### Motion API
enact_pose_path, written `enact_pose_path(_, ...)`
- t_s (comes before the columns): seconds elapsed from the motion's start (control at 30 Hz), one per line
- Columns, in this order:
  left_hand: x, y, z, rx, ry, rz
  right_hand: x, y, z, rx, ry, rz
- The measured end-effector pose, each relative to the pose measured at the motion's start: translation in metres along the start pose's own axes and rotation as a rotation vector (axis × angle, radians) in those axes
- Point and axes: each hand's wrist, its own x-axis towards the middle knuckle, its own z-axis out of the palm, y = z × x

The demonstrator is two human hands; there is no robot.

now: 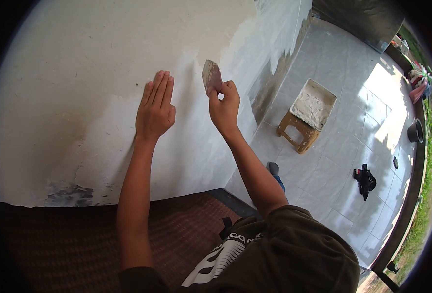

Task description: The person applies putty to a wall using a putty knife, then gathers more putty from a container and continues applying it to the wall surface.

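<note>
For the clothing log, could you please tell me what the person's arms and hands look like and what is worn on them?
Both forearms are bare, and the left hand and right hand wear no gloves, rings or watch. A dark olive short sleeve covers the right upper arm, beside a white printed design on the shirt.

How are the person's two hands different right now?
The left hand lies flat on the wall with fingers straight and together; the right hand is curled, pinching a scraper. The left hand holds nothing; the right hand holds the tool's blade against the wall. Both are bare and raised to about the same height.
</note>
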Motion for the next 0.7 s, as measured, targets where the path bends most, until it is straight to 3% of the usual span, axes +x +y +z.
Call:
enact_pose_path(0.17, 0.001, 0.001, 0.003, 0.016, -0.003, 0.006, 0.044, 0.037, 0.009, -0.266, 0.129, -0.104)
enact_pose_path(0.37, 0.001, -0.001, 0.003, 0.040, -0.024, 0.004, 0.016, 0.060, 0.065, -0.574, 0.023, -0.225)
enact_pose_path(0.5, 0.000, -0.001, 0.004, 0.035, -0.023, 0.001, -0.032, 0.037, 0.055, -0.530, -0.196, -0.105)
enact_pose_path(0.57, 0.001, -0.002, 0.003, 0.041, -0.020, 0.005, -0.035, 0.031, 0.039, -0.453, -0.202, -0.124)
enact_pose_path(0.63, 0.001, -0.001, 0.002, 0.060, -0.030, 0.006, -0.027, 0.025, 0.024, -0.186, -0.100, -0.094)
enact_pose_path(0.67, 0.000, 0.000, 0.002, 0.058, -0.035, 0.007, -0.013, 0.028, 0.022, -0.197, -0.015, -0.170)
enact_pose_path(0.7, 0.000, 0.000, 0.003, 0.057, -0.036, 0.004, 0.002, 0.024, 0.023, -0.161, 0.043, -0.120)
